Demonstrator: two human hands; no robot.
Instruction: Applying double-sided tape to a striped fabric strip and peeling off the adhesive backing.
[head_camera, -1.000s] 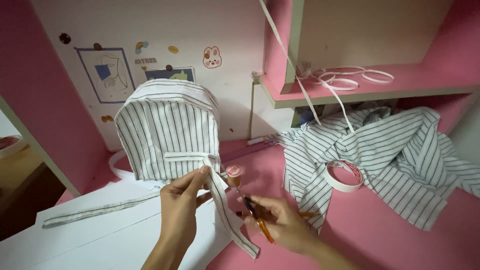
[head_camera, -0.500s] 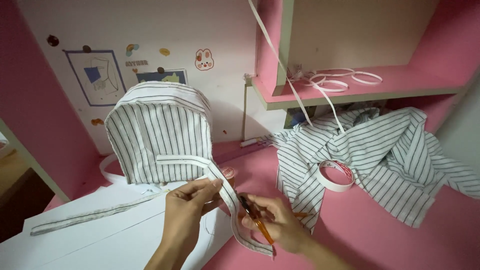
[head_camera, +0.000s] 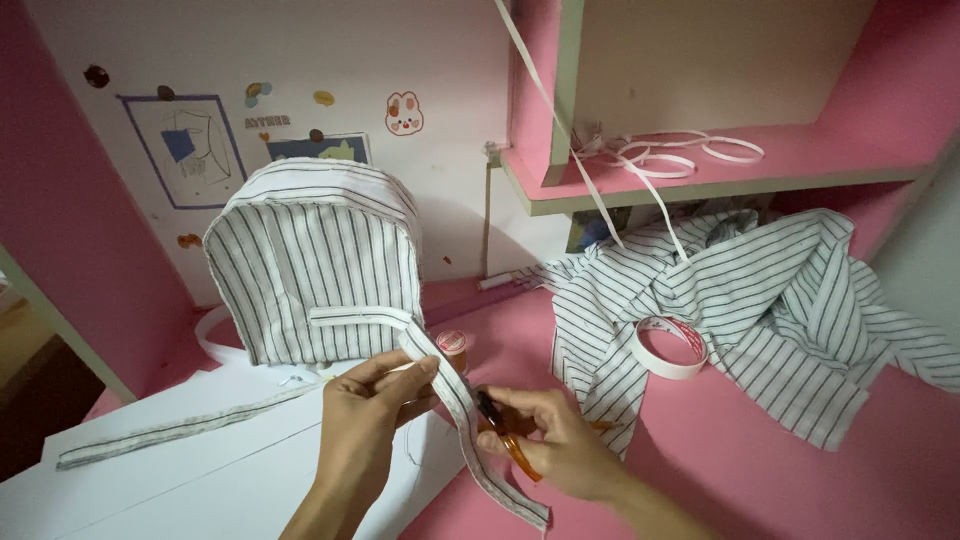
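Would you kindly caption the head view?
Left hand pinches striped strap of fabric backpack; right hand holds orange-handled scissors.

Colours and patterns on my view.
I see a white fabric backpack with dark stripes (head_camera: 315, 270), its matching striped strap (head_camera: 455, 400), orange-handled scissors (head_camera: 515, 450), a pink desk (head_camera: 800, 470), and a white tape roll (head_camera: 668, 347).

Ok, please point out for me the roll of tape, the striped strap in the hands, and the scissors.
roll of tape (head_camera: 668, 347), head view, on its white outer rim.
striped strap (head_camera: 462, 410), head view, on the middle stretch between the two hands.
scissors (head_camera: 518, 455), head view, on the orange handle.
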